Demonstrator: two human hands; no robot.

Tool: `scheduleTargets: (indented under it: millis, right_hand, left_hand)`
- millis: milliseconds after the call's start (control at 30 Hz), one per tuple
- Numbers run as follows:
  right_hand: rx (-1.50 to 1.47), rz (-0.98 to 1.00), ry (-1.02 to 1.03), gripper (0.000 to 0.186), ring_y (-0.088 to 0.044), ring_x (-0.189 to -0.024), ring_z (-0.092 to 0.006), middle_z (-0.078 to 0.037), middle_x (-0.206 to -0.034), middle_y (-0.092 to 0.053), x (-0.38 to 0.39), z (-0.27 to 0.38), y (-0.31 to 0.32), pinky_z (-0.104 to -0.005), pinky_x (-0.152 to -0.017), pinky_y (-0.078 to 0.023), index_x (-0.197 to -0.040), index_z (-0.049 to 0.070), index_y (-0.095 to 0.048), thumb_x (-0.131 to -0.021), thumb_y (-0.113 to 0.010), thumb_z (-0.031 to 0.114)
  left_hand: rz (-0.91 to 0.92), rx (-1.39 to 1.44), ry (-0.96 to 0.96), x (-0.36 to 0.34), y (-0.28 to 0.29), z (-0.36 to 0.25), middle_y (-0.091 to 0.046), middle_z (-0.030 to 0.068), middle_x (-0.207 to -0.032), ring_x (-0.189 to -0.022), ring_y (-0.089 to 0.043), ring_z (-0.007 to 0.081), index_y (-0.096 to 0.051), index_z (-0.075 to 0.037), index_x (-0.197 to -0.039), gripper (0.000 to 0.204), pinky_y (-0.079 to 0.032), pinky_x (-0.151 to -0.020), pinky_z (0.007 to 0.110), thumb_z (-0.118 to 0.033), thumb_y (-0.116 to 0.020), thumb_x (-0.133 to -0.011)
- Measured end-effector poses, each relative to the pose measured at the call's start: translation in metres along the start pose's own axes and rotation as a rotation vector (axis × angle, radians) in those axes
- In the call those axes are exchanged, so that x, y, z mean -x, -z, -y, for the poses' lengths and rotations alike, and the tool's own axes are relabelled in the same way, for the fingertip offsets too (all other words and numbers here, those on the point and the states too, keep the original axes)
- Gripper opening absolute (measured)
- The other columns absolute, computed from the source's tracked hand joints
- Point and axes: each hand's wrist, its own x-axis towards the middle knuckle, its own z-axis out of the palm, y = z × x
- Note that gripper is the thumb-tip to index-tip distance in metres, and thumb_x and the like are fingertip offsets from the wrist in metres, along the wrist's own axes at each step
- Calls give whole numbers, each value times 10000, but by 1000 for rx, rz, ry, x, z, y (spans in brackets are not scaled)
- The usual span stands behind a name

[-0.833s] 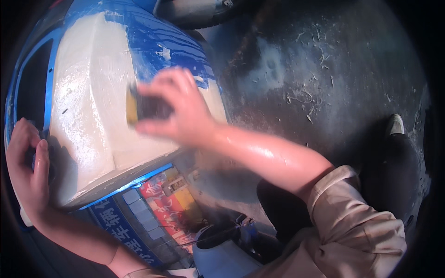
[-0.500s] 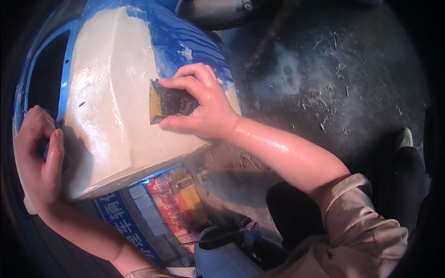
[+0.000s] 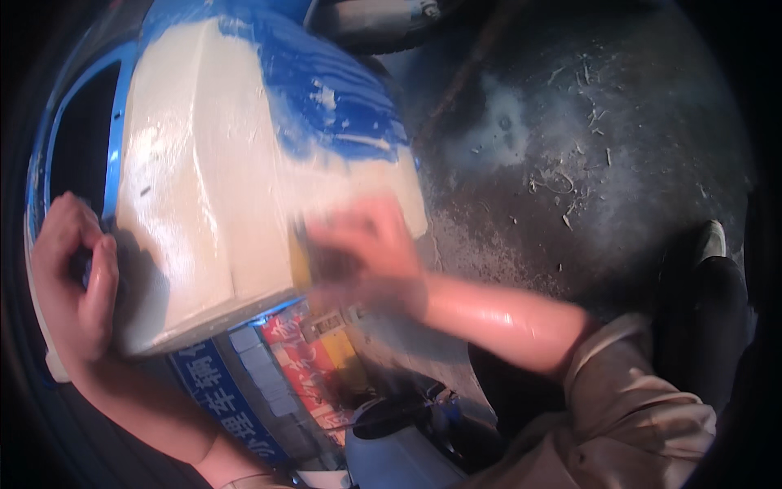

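Observation:
A wet vehicle body panel [image 3: 228, 163], coated cream with blue paint [image 3: 334, 106] at its far right, fills the left half of the view. My right hand [image 3: 371, 244], blurred by motion, grips a sanding block [image 3: 300, 259] with a yellow edge and dark paper, against the panel's near right part. At the panel's left side, beside a dark window opening [image 3: 88, 134] framed in blue, my left hand [image 3: 77, 273] is curled closed. Something dark bluish shows between its thumb and fingers, too hidden to name.
Pale scraps [image 3: 590, 114] litter the dark floor at the right. A wheel [image 3: 375, 24] stands at the far edge. Below the panel are a blue sign [image 3: 224, 399], a red and yellow board [image 3: 305, 359] and a pale blue open-topped container [image 3: 399, 456]. A shoe [image 3: 713, 240] shows at right.
My right hand has moved the sanding block toward me and slightly right, down to the panel's near edge, uncovering more of the blue paint's lower border. My left hand has hardly moved.

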Motion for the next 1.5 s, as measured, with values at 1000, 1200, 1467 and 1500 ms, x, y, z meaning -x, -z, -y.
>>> scheduleTargets:
  millis: [1000, 1200, 1467, 1500]
  right_hand:
    - [120, -90, 10, 699, -476, -1080, -254, -72, -1107, -506, -47, -22, 17, -403, -970, -425, -1291, 173, -698, -700, -914, 477]
    - [150, -60, 48, 701, -493, -1050, -265, -76, -1106, -535, 12, 15, 7, -418, -973, -428, -1270, 192, -717, -664, -940, 463]
    - [99, -172, -83, 688, -494, -1058, -263, -85, -1111, -519, -42, -24, 16, -400, -948, -445, -1301, 186, -690, -703, -934, 421]
    - [159, -180, -99, 698, -500, -1054, -266, -88, -1112, -521, -32, -16, 12, -413, -947, -449, -1304, 186, -690, -692, -942, 406]
  left_hand:
    - [45, 30, 44, 2, 1, 13, -418, 59, -804, -734, -440, 160, -492, -30, -799, 230, -325, -670, 308, -186, -642, -878]
    - [-12, 39, -12, 8, -2, 4, -424, 59, -795, -734, -448, 170, -504, -22, -789, 224, -327, -670, 307, -166, -659, -865]
    - [36, 39, 15, -4, -2, -2, -426, 70, -760, -706, -460, 179, -498, -34, -739, 205, -344, -655, 313, -146, -643, -831]
    - [50, 46, 8, -4, -1, -1, -424, 71, -759, -706, -459, 181, -494, -33, -737, 207, -344, -658, 315, -144, -644, -827]
